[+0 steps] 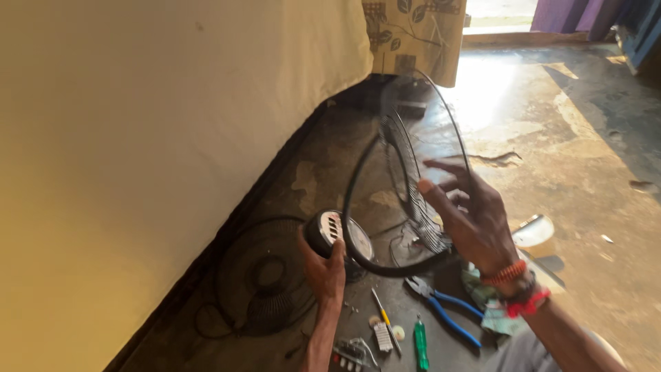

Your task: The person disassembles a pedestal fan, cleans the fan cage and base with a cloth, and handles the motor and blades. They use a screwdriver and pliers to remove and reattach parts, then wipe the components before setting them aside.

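Floor: bare concrete floor [564, 138] is running beside a pale wall [138, 138], with sunlight spilling in from a doorway at the far end and a leaf-patterned cloth [413, 34] hanging there.

Wire guard: a round black fan guard [413, 179] is being held up on edge, off the floor, its rim curving down between the two hands; it looks tilted this way so the grille can be turned and handled freely.

Second guard: another black wire grille [265, 282] is lying flat on the floor against the wall, just behind the left hand, seemingly set aside out of the way.

Fan body: a round dark housing with a pale face and a row of buttons [337, 234] is sitting low, touching the rim of the raised guard.

Right hand: the right hand [471, 220], beaded bands at the wrist, is bracing the grille with fingers spread against the wires, steadying it upright.

Left hand: the left hand [323, 272] is closing around the housing from below, thumb pressed up on its side, apparently to keep it from rolling.

Tools: blue-handled pliers [444, 306], a green-handled screwdriver [421, 344] and a yellow-handled screwdriver [383, 320] are lying on the floor just below the hands, close enough to grab.

Small parts: a few screws and pale bits are scattered beside the tools; too small to name.
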